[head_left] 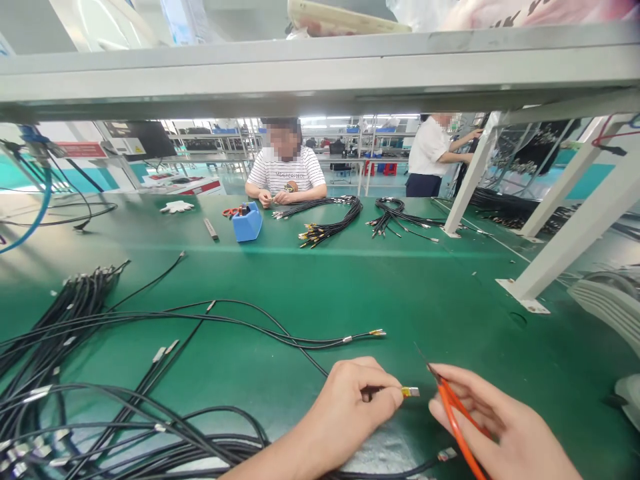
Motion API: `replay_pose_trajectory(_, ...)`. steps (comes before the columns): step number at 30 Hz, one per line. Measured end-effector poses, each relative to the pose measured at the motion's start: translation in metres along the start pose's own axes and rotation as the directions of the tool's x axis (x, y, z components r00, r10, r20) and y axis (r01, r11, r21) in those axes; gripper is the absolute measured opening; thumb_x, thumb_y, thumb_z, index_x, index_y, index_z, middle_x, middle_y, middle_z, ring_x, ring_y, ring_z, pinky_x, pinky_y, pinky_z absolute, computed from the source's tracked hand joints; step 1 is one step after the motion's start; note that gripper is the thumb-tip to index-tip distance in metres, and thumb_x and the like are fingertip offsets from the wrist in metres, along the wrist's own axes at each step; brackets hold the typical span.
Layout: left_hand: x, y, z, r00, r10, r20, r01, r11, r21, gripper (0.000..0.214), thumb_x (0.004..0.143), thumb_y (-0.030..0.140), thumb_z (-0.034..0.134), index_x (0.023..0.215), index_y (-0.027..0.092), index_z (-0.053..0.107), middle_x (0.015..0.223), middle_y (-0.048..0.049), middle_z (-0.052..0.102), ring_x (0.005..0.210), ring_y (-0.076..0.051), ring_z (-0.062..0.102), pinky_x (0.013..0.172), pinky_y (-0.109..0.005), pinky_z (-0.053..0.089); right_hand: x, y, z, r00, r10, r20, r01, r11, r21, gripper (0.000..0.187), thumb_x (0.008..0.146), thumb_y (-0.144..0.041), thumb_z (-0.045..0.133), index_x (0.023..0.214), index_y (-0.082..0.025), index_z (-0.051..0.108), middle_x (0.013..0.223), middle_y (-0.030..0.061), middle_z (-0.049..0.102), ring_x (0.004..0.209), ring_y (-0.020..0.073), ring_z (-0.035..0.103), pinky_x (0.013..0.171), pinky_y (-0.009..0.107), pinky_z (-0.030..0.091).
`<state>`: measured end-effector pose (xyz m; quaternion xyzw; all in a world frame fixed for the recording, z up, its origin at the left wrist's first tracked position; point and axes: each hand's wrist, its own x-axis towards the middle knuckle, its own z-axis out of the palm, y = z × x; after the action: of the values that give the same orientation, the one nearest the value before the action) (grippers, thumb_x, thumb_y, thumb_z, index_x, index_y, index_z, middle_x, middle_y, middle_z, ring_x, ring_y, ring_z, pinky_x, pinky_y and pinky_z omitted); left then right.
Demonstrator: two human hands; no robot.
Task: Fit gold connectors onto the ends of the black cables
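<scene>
1. Our left hand (350,400) pinches a thin black cable with a small gold-and-silver metal tip (411,392) between thumb and fingers, close to the bottom edge of the view; the tip sticks out to the right of the fingertips, just above the green bench mat (425,287).
2. Our right hand (495,420) is clenched around a pair of orange-handled scissors (453,407), whose dark blades point up and left, near the cable tip but apart from it.
3. Below the 2 hands, a second black cable end with a grey connector (447,455) lies on the mat.
4. Just beyond the left hand, a loose black cable with a gold tip (376,332) lies flat, pointing right.
5. To the left, a thick tangle of black cables with silver sleeves (60,373) spreads across the mat.
6. Farther off, a blue plastic box (247,222) stands on the mat, with a white glove (176,207) to its left and 2 bundles of black cables with gold ends (330,223) to its right.
7. At the far edge, a seated person in a striped shirt (286,172) has both hands on the mat.
8. Behind, a standing person in a white shirt (429,153) reaches right.
9. A grey metal shelf (320,67) crosses overhead.
</scene>
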<state>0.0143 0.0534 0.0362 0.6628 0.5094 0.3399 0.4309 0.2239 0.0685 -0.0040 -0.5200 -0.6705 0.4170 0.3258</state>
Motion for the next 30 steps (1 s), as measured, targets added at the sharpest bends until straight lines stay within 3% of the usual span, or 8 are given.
replay_pose_trajectory(2, 0.0, 0.0, -0.001, 1.0, 0.012, -0.012, -0.012, 0.999, -0.034, 0.022, 0.089, 0.019, 0.055, 0.076, 0.019, 0.073, 0.075, 0.0019, 0.057, 0.078, -0.013, 0.052, 0.069, -0.021, 0.035, 0.016, -0.013, 0.009, 0.996, 0.07, 0.064, -0.085, 0.958, 0.275, 0.039, 0.072, -0.036, 0.073, 0.105, -0.018, 0.061, 0.088, 0.0075, 0.074, 0.082, 0.0223, 0.071, 0.074, 0.026, 0.059)
replay_pose_trajectory(5, 0.0, 0.001, -0.007, 0.999, 0.042, -0.016, -0.042, 0.999, 0.001, 0.028, 0.09, 0.02, 0.053, 0.066, 0.017, 0.066, 0.069, 0.0032, 0.052, 0.079, -0.013, 0.05, 0.076, -0.023, 0.033, 0.035, -0.034, 0.021, 0.997, 0.065, 0.044, -0.078, 0.885, 0.458, 0.034, 0.07, -0.027, 0.075, 0.099, -0.018, 0.058, 0.075, 0.0013, 0.071, 0.066, 0.0145, 0.068, 0.065, 0.022, 0.056)
replay_pose_trajectory(9, 0.002, 0.001, -0.018, 0.999, 0.018, 0.027, -0.017, 0.999, -0.045, 0.032, 0.09, 0.019, 0.049, 0.062, 0.015, 0.063, 0.061, 0.0046, 0.044, 0.064, -0.011, 0.042, 0.063, -0.023, 0.03, 0.047, -0.051, 0.025, 0.997, 0.015, 0.079, -0.055, 0.848, 0.526, 0.038, 0.065, -0.022, 0.08, 0.095, -0.019, 0.057, 0.07, -0.003, 0.068, 0.063, 0.0121, 0.064, 0.065, 0.021, 0.054)
replay_pose_trajectory(17, 0.005, -0.013, -0.01, 0.995, -0.104, -0.005, 0.097, 0.948, -0.303, 0.017, 0.08, 0.025, 0.061, 0.081, 0.011, 0.071, 0.067, -0.0007, 0.059, 0.062, -0.012, 0.045, 0.058, -0.023, 0.033, 0.044, -0.039, 0.022, 0.994, 0.04, 0.097, -0.089, 0.815, 0.572, 0.04, 0.069, -0.032, 0.081, 0.101, -0.018, 0.061, 0.083, 0.0013, 0.07, 0.074, 0.0125, 0.065, 0.069, 0.019, 0.053)
replay_pose_trajectory(23, 0.001, 0.003, -0.009, 0.997, -0.057, -0.047, 0.05, 0.989, -0.136, 0.018, 0.08, 0.019, 0.056, 0.084, 0.014, 0.073, 0.066, 0.0015, 0.056, 0.059, -0.01, 0.042, 0.055, -0.02, 0.032, 0.038, -0.025, 0.013, 0.996, 0.005, 0.09, -0.055, 0.83, 0.555, 0.037, 0.067, -0.023, 0.083, 0.098, -0.022, 0.064, 0.082, 0.0009, 0.071, 0.079, 0.0144, 0.067, 0.074, 0.021, 0.055)
replay_pose_trajectory(26, 0.001, 0.015, -0.011, 1.0, -0.011, -0.021, 0.012, 1.0, 0.014, 0.024, 0.082, 0.016, 0.05, 0.077, 0.016, 0.073, 0.065, 0.0022, 0.057, 0.057, -0.009, 0.041, 0.052, -0.02, 0.03, 0.034, -0.024, 0.012, 0.992, 0.002, 0.129, -0.073, 0.833, 0.549, 0.04, 0.065, -0.018, 0.084, 0.099, -0.023, 0.065, 0.082, 0.0005, 0.071, 0.08, 0.015, 0.068, 0.073, 0.021, 0.056)
replay_pose_trajectory(30, 0.002, 0.027, -0.015, 0.998, 0.049, 0.049, -0.057, 0.979, 0.197, 0.022, 0.077, 0.008, 0.048, 0.062, 0.016, 0.063, 0.052, 0.0058, 0.045, 0.049, -0.007, 0.035, 0.048, -0.02, 0.025, 0.027, -0.028, 0.016, 0.999, 0.016, 0.052, -0.043, 0.809, 0.586, 0.038, 0.061, -0.018, 0.086, 0.094, -0.022, 0.067, 0.076, -0.0001, 0.07, 0.075, 0.0149, 0.068, 0.068, 0.019, 0.056)
